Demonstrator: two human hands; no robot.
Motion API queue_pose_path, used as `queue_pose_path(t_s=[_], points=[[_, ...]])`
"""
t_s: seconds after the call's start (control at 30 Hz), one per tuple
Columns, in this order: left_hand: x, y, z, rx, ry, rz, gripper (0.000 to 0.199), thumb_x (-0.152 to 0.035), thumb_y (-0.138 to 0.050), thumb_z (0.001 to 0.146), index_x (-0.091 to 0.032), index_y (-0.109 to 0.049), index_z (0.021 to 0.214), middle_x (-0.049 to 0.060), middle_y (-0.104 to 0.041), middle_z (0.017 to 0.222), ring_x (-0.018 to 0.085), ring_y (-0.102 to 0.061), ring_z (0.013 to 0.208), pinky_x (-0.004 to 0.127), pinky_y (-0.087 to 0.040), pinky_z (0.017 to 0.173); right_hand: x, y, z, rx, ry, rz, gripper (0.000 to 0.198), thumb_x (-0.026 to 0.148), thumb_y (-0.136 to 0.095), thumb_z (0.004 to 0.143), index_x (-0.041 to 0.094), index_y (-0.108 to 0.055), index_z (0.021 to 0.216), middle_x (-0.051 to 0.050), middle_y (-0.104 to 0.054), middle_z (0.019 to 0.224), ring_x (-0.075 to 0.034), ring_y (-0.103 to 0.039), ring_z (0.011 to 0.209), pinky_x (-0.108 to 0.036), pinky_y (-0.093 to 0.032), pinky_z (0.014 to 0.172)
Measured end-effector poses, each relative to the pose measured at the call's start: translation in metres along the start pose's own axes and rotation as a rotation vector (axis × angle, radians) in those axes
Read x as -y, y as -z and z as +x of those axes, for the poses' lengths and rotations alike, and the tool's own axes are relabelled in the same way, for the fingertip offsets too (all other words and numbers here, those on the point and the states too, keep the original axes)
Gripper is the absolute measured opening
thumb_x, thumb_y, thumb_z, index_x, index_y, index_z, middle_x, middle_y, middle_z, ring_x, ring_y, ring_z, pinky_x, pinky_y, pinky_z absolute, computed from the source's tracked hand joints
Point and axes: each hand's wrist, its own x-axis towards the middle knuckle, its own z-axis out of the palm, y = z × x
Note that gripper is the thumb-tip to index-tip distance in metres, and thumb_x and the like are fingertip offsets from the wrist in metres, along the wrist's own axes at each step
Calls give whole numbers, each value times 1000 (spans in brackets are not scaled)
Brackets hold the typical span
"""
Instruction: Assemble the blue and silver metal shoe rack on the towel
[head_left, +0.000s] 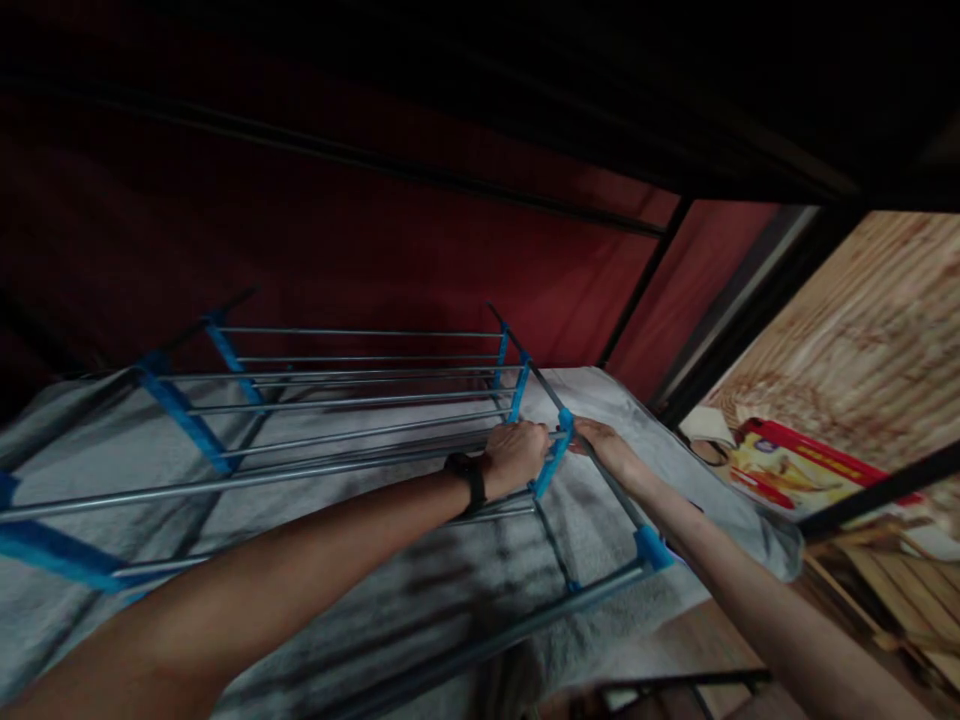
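While gripping the rack [360, 400], both hands are meeting at its right end.
Left hand [516, 455] is closing on a rail running left-right; right hand [609, 447] is clasping the blue connector [564, 425].

The whole scene is sitting dim and reddish, the top sinking into near black. Light is coming in from the right, brightening the wooden floor [885, 330]. Rail shadows are falling across the grey towel [420, 580]. Edges are bending and smearing softly.

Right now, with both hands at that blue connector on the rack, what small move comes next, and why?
Probably press the rail end into the blue connector: the left hand grips the rail beside it, and the right hand steadies the side tube there.
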Motion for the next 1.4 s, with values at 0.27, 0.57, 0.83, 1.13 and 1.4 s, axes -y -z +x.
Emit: queue_pose_path(t_s=[0.27,0.57,0.83,1.13,1.4], points=[[-4,4,-3,32,17,5,32,-32,-37,97,-20,-66,100,10,-74,92,25,-70,92,33,-49,77,-6,-4,-1,-36,-23,51,44,58,-62,72,20,-71,94,-6,-72,104,-23,-67,96,-38,-54,89],[0,12,3,70,-56,-61,34,-29,-39,94,-30,-64,118,6,-75,99,24,-70,92,30,-47,73,-4,-4,-5,-23,16,59,51,64,-61,76,20,-72,99,-6,-74,101,-25,-67,102,-42,-52,97],[4,7,6,83,-39,-120,36,-30,-39,94,-30,-66,117,5,-75,98,24,-69,93,30,-47,73,-6,-5,-6,-24,17,40,48,62,-60,77,20,-71,98,-5,-73,101,-23,-67,99,-38,-54,93],[7,8,11,114,-25,-185,34,-27,-40,92,-28,-68,111,4,-74,98,21,-68,93,27,-45,73,-1,-5,-8,-16,12,23,47,61,-59,78,20,-70,99,-5,-73,101,-23,-67,100,-39,-53,93],[8,9,14,150,-22,-237,29,-27,-40,91,-24,-69,94,5,-73,91,21,-68,85,26,-42,66,-2,-4,-8,-19,17,-6,45,60,-56,81,21,-71,98,-3,-73,102,-22,-67,99,-38,-54,92]])
